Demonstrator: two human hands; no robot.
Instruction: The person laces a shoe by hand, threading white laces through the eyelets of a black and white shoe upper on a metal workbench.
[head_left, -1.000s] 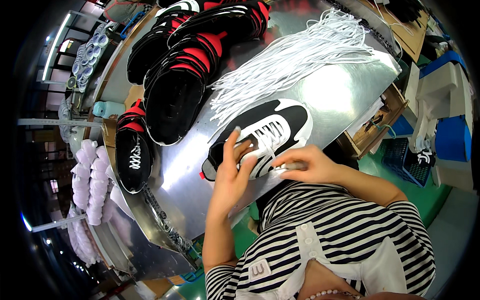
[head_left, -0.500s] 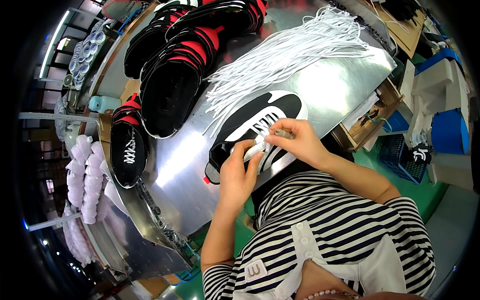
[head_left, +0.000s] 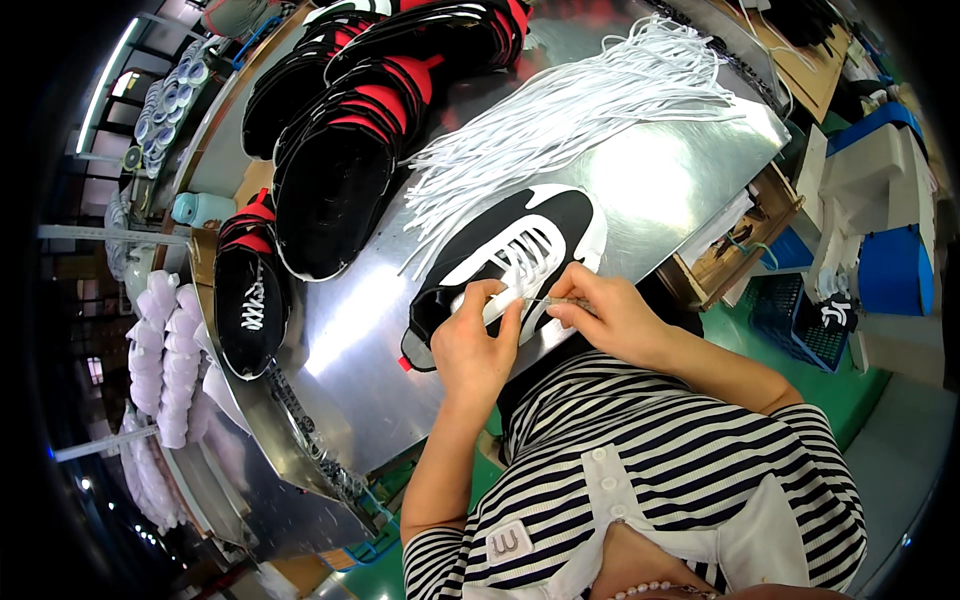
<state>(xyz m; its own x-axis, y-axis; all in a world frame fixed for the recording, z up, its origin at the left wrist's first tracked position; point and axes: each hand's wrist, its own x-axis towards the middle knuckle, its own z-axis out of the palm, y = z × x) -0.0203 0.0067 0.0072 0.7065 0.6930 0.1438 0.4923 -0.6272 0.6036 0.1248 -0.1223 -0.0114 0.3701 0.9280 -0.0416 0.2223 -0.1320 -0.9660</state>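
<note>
A black-and-white shoe upper lies on the metal table, a white lace crossing its front eyelets. My left hand pinches the white eyelet edge near the shoe's opening between thumb and fingers. In my right hand, closed at the shoe's near side, is a slim hook-like tool with a thin metal shaft. Its tip reaches the white edge beside my left thumb; whether it passes through an eyelet is hidden. A red tab sticks out at the heel.
Beyond the shoe spreads a bundle of white laces. Stacked black-and-red uppers stand at the far left, with a laced upper at the table's left edge. An open wooden drawer juts out at right, near a blue crate.
My right hand has come down from the laced rows toward the near eyelet edge, and the tool's shaft now shows beside my left thumb. My left hand keeps its pinch.
</note>
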